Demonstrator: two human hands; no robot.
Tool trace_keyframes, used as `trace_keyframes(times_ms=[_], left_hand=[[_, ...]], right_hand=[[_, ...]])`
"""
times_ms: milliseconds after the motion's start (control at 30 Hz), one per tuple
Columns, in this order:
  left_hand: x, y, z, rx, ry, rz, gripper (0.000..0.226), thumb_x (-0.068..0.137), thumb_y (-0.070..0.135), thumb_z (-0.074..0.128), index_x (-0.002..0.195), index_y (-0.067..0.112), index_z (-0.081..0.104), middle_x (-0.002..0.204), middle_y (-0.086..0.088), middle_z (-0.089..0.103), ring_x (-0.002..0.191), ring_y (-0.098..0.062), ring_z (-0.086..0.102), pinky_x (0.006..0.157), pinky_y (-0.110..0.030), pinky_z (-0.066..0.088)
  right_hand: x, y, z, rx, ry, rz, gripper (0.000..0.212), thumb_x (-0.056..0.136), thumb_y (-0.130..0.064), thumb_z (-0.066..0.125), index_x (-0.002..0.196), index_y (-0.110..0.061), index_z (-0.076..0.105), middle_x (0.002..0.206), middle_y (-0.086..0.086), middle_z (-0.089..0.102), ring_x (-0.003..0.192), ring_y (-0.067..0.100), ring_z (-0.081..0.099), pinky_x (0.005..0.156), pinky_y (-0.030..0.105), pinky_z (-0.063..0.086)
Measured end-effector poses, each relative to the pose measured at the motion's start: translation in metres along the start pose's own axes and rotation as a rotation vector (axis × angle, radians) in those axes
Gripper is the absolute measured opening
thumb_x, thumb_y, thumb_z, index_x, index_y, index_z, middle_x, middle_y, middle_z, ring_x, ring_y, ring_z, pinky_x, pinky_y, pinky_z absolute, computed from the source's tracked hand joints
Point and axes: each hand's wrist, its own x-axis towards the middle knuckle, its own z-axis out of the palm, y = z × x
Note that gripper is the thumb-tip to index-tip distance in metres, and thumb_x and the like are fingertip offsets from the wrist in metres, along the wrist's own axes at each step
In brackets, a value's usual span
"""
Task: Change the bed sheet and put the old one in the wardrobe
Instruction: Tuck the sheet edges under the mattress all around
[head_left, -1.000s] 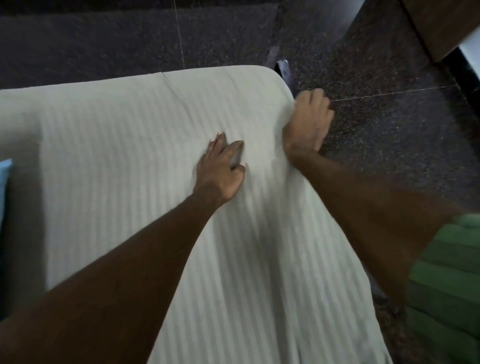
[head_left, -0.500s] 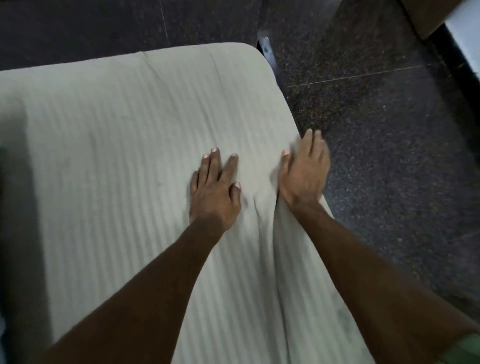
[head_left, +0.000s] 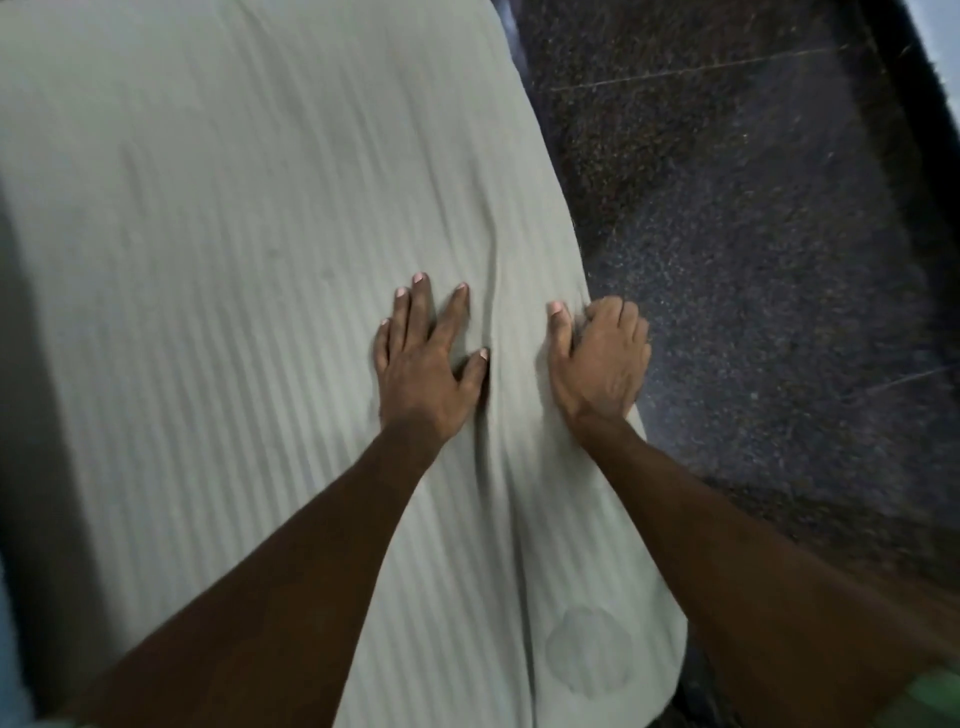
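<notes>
From my seat, starting at the far left, I see a grey shaded band along the bed's left side, then the pale striped sheet (head_left: 218, 270) spread over the mattress and filling most of the view. It runs lengthwise away from me, its stripes following that long axis.

Next comes my left hand (head_left: 423, 358), flat on the sheet with fingers straight and slightly spread, pressing down and holding nothing. Just to its right a long wrinkle (head_left: 493, 332) runs up the fabric between the two hands.

My right hand (head_left: 597, 358) sits at the bed's right edge, thumb lying on top and the fingers curled over the side; I think they have a pinch of the sheet's edge, but blur makes that hard to confirm. Beyond it is the dark speckled floor (head_left: 769, 260).

The relation that matters: the sheet's loose edge lies directly under the right hand, which is the nearer one, while the left hand anchors the top surface inboard. Any tuck or pull would, I judge, go outward and down over that right edge.

Against half a second ago, both hands have slid toward me along the edge, the bed's far corner has left the view, and the right fingers, then straighter, are now bent over the side.
</notes>
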Motion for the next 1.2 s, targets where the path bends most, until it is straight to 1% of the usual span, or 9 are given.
trace_keyframes(times_ms=[233,433,533,667,733,867,933,1100,1200], left_hand=[[-0.041,0.022,0.017,0.023,-0.015,-0.007,0.071,0.100,0.062,0.043,0.162,0.044,0.013,0.173,0.001,-0.004,0.159,-0.022,-0.006,0.127,-0.049,0.010],[-0.045,0.035,0.019,0.096,-0.037,0.016,0.072,0.101,0.062,0.040,0.163,0.042,0.008,0.173,-0.002,-0.005,0.159,-0.028,-0.006,0.126,-0.051,0.010],[-0.052,0.035,0.019,0.139,-0.035,-0.012,0.071,0.101,0.060,0.040,0.163,0.041,0.010,0.173,-0.004,-0.001,0.159,-0.028,-0.001,0.125,-0.052,0.013],[-0.054,0.047,0.015,0.116,0.004,-0.047,0.065,0.100,0.054,0.050,0.160,0.041,0.026,0.172,-0.003,0.014,0.157,-0.023,0.012,0.121,-0.050,0.018],[-0.060,0.056,0.012,0.090,0.029,-0.052,0.060,0.100,0.045,0.056,0.156,0.041,0.035,0.169,0.001,0.022,0.154,-0.020,0.020,0.116,-0.049,0.023],[-0.087,0.056,0.010,0.094,0.051,0.003,0.054,0.098,0.027,0.059,0.149,0.035,0.044,0.163,0.008,0.032,0.145,-0.016,0.033,0.107,-0.044,0.031],[-0.105,0.048,0.012,0.060,0.028,0.001,0.053,0.100,0.026,0.057,0.151,0.032,0.043,0.162,0.007,0.032,0.145,-0.017,0.034,0.108,-0.045,0.036],[-0.134,0.054,0.024,0.045,-0.021,-0.083,0.058,0.103,0.022,0.053,0.157,0.030,0.034,0.167,0.004,0.022,0.150,-0.020,0.028,0.113,-0.047,0.037],[-0.131,0.062,0.022,0.009,-0.014,-0.120,0.060,0.099,0.021,0.060,0.154,0.030,0.037,0.166,0.004,0.024,0.149,-0.021,0.028,0.112,-0.050,0.037]], right_hand=[[0.013,0.035,-0.023,0.020,-0.127,0.014,0.021,0.107,-0.033,0.041,0.097,-0.017,0.050,0.107,0.009,0.060,0.094,0.035,0.060,0.070,0.039,0.033],[0.026,0.044,-0.018,-0.010,-0.176,0.028,0.019,0.105,-0.034,0.042,0.093,-0.020,0.048,0.106,0.007,0.060,0.099,0.033,0.059,0.074,0.041,0.038],[0.004,0.030,-0.023,-0.034,-0.123,0.063,0.016,0.100,-0.030,0.050,0.107,-0.019,0.058,0.115,0.008,0.060,0.111,0.033,0.055,0.088,0.044,0.041],[-0.070,0.020,-0.049,0.011,-0.042,-0.049,0.039,0.094,-0.043,0.059,0.125,-0.019,0.053,0.119,0.003,0.054,0.111,0.026,0.049,0.093,0.043,0.038],[-0.109,0.033,-0.056,-0.025,-0.104,-0.072,0.044,0.092,-0.057,0.059,0.114,-0.019,0.054,0.111,0.003,0.054,0.105,0.027,0.050,0.091,0.045,0.039],[-0.120,0.079,-0.056,-0.006,-0.115,0.181,0.058,0.084,-0.078,0.057,0.092,-0.020,0.050,0.090,0.001,0.058,0.094,0.030,0.055,0.089,0.047,0.040],[-0.114,0.093,-0.055,0.061,-0.107,0.221,0.055,0.089,-0.074,0.055,0.083,-0.019,0.050,0.081,0.000,0.055,0.085,0.029,0.056,0.083,0.045,0.042],[-0.114,0.106,-0.048,0.108,-0.084,-0.098,0.027,0.106,-0.030,0.053,0.087,-0.014,0.064,0.083,0.008,0.066,0.077,0.031,0.059,0.075,0.042,0.044],[-0.102,0.113,-0.052,0.076,-0.110,-0.144,0.030,0.105,-0.029,0.050,0.082,-0.015,0.061,0.081,0.009,0.067,0.075,0.032,0.060,0.074,0.044,0.044]])
